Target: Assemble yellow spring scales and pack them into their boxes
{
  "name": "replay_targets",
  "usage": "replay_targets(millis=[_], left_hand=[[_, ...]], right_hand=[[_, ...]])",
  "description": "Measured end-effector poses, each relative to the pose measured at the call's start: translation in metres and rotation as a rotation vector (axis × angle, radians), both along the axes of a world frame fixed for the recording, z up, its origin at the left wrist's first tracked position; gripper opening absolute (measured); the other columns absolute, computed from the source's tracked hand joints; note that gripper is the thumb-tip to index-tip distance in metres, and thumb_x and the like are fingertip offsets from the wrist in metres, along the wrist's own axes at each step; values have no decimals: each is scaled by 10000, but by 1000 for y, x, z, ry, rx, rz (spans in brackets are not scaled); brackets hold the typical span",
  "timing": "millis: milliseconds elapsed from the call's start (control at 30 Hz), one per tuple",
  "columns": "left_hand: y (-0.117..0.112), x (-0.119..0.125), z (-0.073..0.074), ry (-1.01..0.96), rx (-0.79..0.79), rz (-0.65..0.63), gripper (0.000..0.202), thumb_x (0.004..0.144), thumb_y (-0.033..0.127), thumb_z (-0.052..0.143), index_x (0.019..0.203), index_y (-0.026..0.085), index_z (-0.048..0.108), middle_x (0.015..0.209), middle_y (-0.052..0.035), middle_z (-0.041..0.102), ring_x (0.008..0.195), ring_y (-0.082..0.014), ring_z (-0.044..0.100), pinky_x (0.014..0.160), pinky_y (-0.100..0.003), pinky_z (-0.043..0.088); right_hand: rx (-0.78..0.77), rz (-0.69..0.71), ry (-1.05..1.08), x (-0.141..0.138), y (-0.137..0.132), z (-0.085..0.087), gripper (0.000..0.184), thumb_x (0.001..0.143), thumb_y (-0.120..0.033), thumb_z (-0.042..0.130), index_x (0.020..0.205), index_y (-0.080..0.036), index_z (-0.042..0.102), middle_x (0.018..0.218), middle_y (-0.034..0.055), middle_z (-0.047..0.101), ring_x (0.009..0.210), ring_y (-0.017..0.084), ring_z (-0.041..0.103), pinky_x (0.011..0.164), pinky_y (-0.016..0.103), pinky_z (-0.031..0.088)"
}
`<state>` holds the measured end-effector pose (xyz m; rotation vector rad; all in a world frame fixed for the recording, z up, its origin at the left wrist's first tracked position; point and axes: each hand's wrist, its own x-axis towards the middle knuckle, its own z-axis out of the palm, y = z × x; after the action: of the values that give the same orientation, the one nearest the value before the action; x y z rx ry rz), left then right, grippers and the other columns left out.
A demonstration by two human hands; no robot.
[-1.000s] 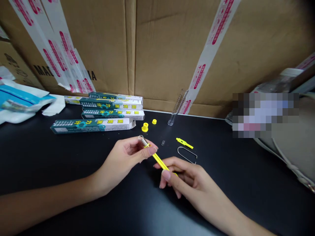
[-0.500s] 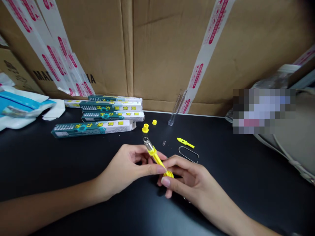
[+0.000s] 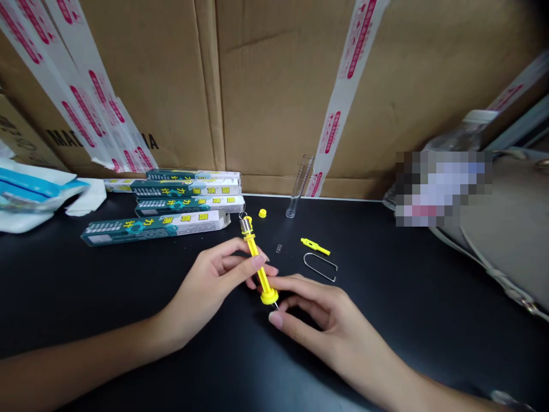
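My left hand (image 3: 223, 269) pinches the yellow rod of a spring scale (image 3: 258, 266) between thumb and fingers. The rod slants, with a metal coil spring (image 3: 246, 225) and a small ring at its upper end and a yellow flange (image 3: 269, 297) at its lower end. A thin metal wire (image 3: 275, 306) sticks out below the flange towards the thumb of my right hand (image 3: 317, 309). My right fingers curl round this lower end, the index finger partly behind the rod. Past the hands lie a small spring (image 3: 278, 248), a yellow slotted piece (image 3: 315, 246) and a bent wire loop (image 3: 321, 266).
A clear tube (image 3: 299, 189) stands near the cardboard box (image 3: 266, 86) at the back, beside a small yellow cap (image 3: 262, 213). Several printed boxes (image 3: 154, 226) lie at left, near a blue-and-white packet (image 3: 38, 189). At right are a plastic bottle (image 3: 458, 137) and a bag (image 3: 501, 229).
The rod has moved left and its lower flange is uncovered. My right thumb has slid from the flange to the wire below it. The larger yellow cap is now mostly behind the rod's top.
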<state>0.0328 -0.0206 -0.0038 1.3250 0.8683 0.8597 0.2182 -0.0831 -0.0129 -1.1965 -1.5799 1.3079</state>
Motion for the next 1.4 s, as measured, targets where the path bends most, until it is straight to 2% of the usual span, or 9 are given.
replay_targets(millis=[133,233,367,567,767,1067,1233,1333,1400], left_hand=[[1,0,-2,-36,-23,31,229,868,376,720,948,168,668,874,-43,765,748,-136,683,693,-231,506],[0,0,-2,-42,-29,38,234,860,372,727,954,166,666,897,-49,761,809,-160,698,704,-241,513],[0,1,-2,-48,-30,36,230,889,389,689,944,171,642,935,-59,758,898,-187,699,769,-271,516],[2,0,-3,-29,-32,37,238,906,404,658,936,173,606,888,-58,751,768,-161,672,654,-253,463],[0,0,-3,-4,-9,23,252,905,420,654,932,174,608,868,-44,740,753,-147,641,698,-266,467],[-2,1,-1,-39,-28,77,233,909,405,634,880,179,585,773,-4,666,736,-151,605,730,-291,460],[-1,1,-2,-78,-63,160,274,924,401,594,772,203,481,600,57,528,596,-111,471,587,-244,357],[1,0,-5,-43,-41,92,243,927,424,600,856,203,531,594,62,515,588,-103,439,583,-240,330],[2,-1,-7,-11,-24,43,235,942,435,580,981,203,573,612,59,525,595,-102,443,584,-242,324]], right_hand=[[97,-16,-65,0,-1,-1,388,874,-207,677,1241,-332,665,1176,10,685,978,173,653,948,344,531],[119,-29,-81,0,-3,-2,442,867,-217,687,1287,-332,611,1230,9,673,1011,178,657,967,357,530],[130,-57,-19,-1,-3,-3,393,886,-261,680,1264,-316,587,1318,20,637,1079,186,650,998,365,526],[122,-24,-12,-2,-2,-2,335,907,-214,640,1228,-289,581,1314,35,630,1065,168,650,978,338,542],[110,10,-40,-1,0,0,231,908,-174,624,1125,-250,642,1196,34,683,1059,174,659,1006,356,535],[111,-8,-43,-1,-2,-1,278,893,-169,632,1158,-252,633,1199,45,693,1106,184,657,1031,371,517],[124,-128,61,9,7,-1,195,907,-259,635,1100,-243,612,1121,64,700,1064,202,674,935,350,558],[257,-237,-56,27,23,2,138,914,-303,628,1029,-227,629,1045,62,710,1010,212,679,891,345,550],[365,-313,-250,42,35,3,150,928,-326,608,1023,-219,653,1028,65,716,946,218,681,854,359,537]])
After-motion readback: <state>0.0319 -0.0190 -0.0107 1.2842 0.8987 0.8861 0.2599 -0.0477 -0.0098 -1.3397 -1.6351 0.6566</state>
